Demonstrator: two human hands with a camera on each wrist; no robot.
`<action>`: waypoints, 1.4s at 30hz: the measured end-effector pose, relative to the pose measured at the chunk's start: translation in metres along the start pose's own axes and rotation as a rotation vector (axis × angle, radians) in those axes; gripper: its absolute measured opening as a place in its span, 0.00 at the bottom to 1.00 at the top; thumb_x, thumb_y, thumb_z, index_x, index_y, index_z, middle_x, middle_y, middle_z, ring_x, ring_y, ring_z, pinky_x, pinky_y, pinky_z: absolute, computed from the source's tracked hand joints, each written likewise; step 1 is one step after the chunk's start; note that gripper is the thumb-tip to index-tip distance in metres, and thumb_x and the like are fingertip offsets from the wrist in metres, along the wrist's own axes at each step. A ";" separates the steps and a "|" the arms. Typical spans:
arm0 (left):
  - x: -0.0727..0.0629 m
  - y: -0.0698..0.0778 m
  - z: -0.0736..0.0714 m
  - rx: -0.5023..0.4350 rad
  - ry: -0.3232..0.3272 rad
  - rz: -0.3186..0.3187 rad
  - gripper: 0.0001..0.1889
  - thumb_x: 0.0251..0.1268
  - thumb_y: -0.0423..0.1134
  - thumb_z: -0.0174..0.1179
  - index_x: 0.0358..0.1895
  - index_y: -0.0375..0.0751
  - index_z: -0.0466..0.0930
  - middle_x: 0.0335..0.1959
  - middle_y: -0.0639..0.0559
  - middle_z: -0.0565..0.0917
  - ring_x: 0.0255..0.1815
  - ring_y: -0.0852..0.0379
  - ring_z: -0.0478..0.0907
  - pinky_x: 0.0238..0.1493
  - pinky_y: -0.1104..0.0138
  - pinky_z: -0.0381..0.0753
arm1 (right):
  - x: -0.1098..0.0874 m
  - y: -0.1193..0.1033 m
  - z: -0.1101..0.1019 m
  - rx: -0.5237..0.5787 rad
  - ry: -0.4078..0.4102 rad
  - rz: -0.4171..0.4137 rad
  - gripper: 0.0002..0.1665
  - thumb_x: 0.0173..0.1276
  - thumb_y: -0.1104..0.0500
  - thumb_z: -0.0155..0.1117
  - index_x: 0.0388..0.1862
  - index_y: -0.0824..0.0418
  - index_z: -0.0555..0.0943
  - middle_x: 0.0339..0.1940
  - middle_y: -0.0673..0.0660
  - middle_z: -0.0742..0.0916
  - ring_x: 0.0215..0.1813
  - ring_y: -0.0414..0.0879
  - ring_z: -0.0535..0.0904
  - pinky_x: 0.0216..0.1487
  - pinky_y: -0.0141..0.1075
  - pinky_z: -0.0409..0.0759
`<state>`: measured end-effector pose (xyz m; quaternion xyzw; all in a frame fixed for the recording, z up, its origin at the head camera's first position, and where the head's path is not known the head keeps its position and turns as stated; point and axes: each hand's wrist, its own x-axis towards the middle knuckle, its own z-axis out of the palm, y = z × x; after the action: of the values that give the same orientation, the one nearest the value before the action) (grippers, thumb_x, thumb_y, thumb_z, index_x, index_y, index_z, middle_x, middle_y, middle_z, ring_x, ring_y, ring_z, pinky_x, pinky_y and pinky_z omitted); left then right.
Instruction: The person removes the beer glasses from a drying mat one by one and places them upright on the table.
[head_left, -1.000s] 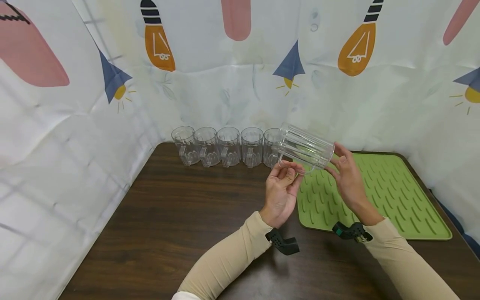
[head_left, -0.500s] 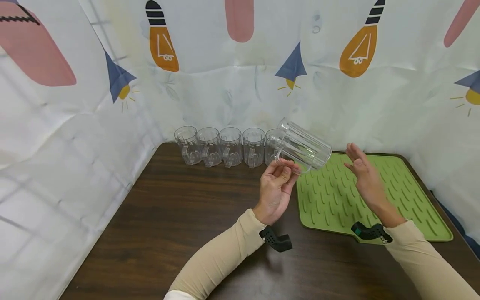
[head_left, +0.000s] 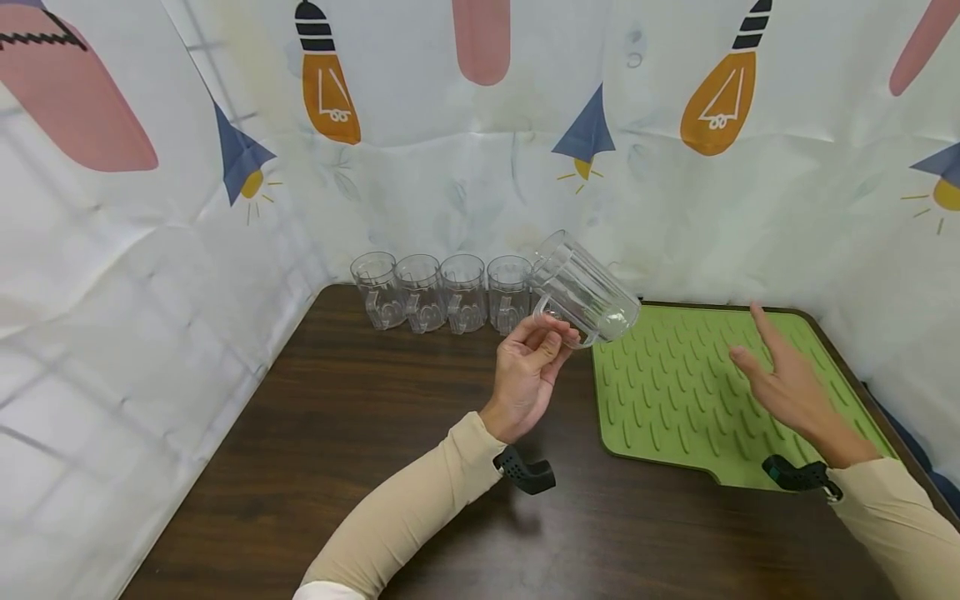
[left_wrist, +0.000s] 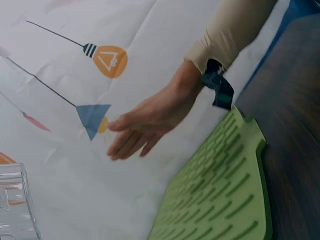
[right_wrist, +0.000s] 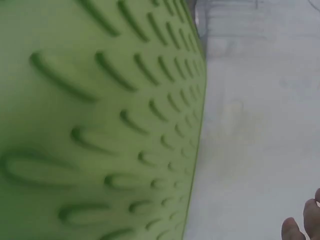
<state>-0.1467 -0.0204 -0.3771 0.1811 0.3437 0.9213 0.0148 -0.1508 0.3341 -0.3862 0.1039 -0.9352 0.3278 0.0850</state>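
My left hand (head_left: 525, 371) pinches the handle of a clear mug (head_left: 585, 287), held up in the air and tilted, its mouth toward the upper left. Part of that mug (left_wrist: 17, 205) shows at the lower left of the left wrist view. My right hand (head_left: 795, 396) holds nothing; it hovers over the green drying mat (head_left: 675, 375) with fingers extended, away from the mug. In the right wrist view only some fingertips (right_wrist: 311, 220) appear, at the lower right. A row of several clear mugs (head_left: 465, 296) stands upright along the back of the table.
The dark wooden table (head_left: 360, 433) has a patterned white curtain (head_left: 450, 183) behind it and on its left side. The ridged mat lies at the right, near the table's right edge. The held mug overlaps the row's right end.
My right hand has let go of the mug's base and moved right over the mat. My left hand has carried the mug leftward and tilted it more upright.
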 end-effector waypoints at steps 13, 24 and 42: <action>-0.005 0.024 -0.032 0.245 -0.003 0.003 0.11 0.75 0.28 0.58 0.43 0.49 0.86 0.41 0.58 0.88 0.45 0.63 0.88 0.63 0.67 0.86 | -0.016 0.036 -0.011 -0.156 -0.097 -0.039 0.52 0.83 0.48 0.53 0.86 0.53 0.31 0.88 0.64 0.39 0.85 0.76 0.38 0.77 0.77 0.41; -0.011 0.046 -0.059 0.422 -0.005 0.009 0.15 0.75 0.24 0.55 0.42 0.49 0.86 0.41 0.58 0.88 0.45 0.63 0.87 0.60 0.70 0.87 | -0.031 0.068 -0.011 -0.210 -0.146 -0.032 0.55 0.81 0.47 0.56 0.86 0.56 0.30 0.87 0.62 0.35 0.86 0.69 0.30 0.78 0.76 0.34; -0.027 0.096 -0.113 0.750 0.127 0.023 0.05 0.73 0.28 0.60 0.46 0.28 0.83 0.39 0.59 0.88 0.43 0.63 0.88 0.56 0.67 0.89 | -0.054 0.108 -0.012 -0.369 -0.195 0.052 0.59 0.80 0.41 0.56 0.83 0.70 0.31 0.83 0.76 0.34 0.84 0.72 0.25 0.77 0.77 0.29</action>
<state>-0.1508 -0.1684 -0.4033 0.1202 0.6552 0.7411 -0.0842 -0.1244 0.4319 -0.4539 0.0935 -0.9855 0.1416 0.0030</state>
